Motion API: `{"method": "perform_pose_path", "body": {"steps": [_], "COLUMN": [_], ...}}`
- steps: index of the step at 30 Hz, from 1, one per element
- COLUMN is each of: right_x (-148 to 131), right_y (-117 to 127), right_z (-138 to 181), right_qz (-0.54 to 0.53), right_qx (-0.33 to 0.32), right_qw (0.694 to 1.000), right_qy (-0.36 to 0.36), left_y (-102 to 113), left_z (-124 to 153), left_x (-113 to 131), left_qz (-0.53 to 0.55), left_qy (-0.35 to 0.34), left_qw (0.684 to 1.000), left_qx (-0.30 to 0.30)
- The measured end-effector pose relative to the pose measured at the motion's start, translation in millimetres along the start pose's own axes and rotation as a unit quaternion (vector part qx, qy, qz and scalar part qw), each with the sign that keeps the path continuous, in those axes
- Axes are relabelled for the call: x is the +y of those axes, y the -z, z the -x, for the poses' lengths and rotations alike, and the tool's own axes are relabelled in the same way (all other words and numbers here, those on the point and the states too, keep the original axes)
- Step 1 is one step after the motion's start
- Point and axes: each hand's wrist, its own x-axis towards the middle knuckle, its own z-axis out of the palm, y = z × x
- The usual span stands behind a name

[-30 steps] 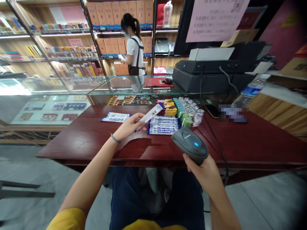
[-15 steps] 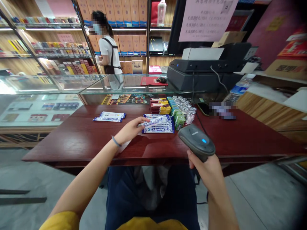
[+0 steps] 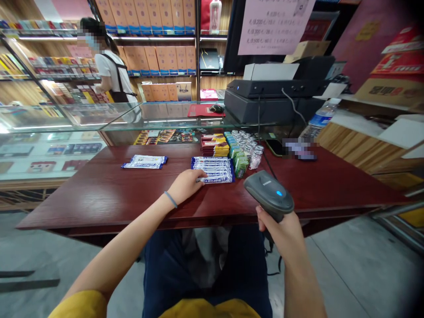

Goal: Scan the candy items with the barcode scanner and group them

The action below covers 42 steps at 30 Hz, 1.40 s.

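My left hand (image 3: 188,182), with a grey-blue band at the wrist, has its thumb and fingers closed on the left end of a blue-and-white stick packet (image 3: 215,179). That packet lies at the near side of a row of similar packets (image 3: 213,164) on the dark red desk. My right hand (image 3: 278,225) is wrapped round the handle of a black barcode scanner (image 3: 269,191) with a lit blue light, held above the desk's near edge. Farther left lie a few more blue-and-white packets (image 3: 145,161), apart from the row.
Behind the row stand red-and-yellow packs (image 3: 214,145), green packs (image 3: 240,164) and small clear bottles (image 3: 256,157). A phone (image 3: 276,148) and a water bottle (image 3: 319,119) are to the right. A glass counter (image 3: 162,121) borders the back; a person (image 3: 114,75) stands beyond it.
My left hand has lowered the packet from a raised tilt down into line with the row. The scanner stays in my right hand. The person behind the counter appears farther left; the view has shifted slightly.
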Motion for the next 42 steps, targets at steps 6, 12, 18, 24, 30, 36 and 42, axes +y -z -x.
{"method": "perform_pose_path", "body": {"steps": [6,12,18,24,30,36,42], "right_x": [-1,-4,-2,1,3,2,-2], "right_y": [-1,-4,-5,-4,-3,-4,-6], "right_z": [-1,-2,-2,-2,-3,-2,-2], "right_qz": [-0.012,-0.027,-0.038,-0.05,-0.036,-0.033,-0.028], "right_qx": [-0.006,-0.007,-0.013,-0.017,-0.016,-0.017,-0.023], "right_qw": [1.0,1.0,0.999,0.999,0.999,0.999,0.999], "right_qy": [0.0,0.002,-0.001,-0.008,-0.002,0.002,0.0], "left_y": [-8,-12,-17,-18,-18,-17,-9], "left_z": [-6,-20,-22,-16,-16,-16,-13], "left_x": [-5,-10,-7,-1,1,2,4], "left_qz": [-0.108,-0.148,-0.165,-0.181,-0.169,-0.153,-0.123], "left_qy": [-0.065,-0.046,-0.025,-0.008,-0.008,-0.008,-0.006], "left_qw": [0.991,0.987,0.985,0.981,0.983,0.986,0.99], "left_qx": [0.055,0.041,0.05,0.072,0.075,0.068,0.075]}}
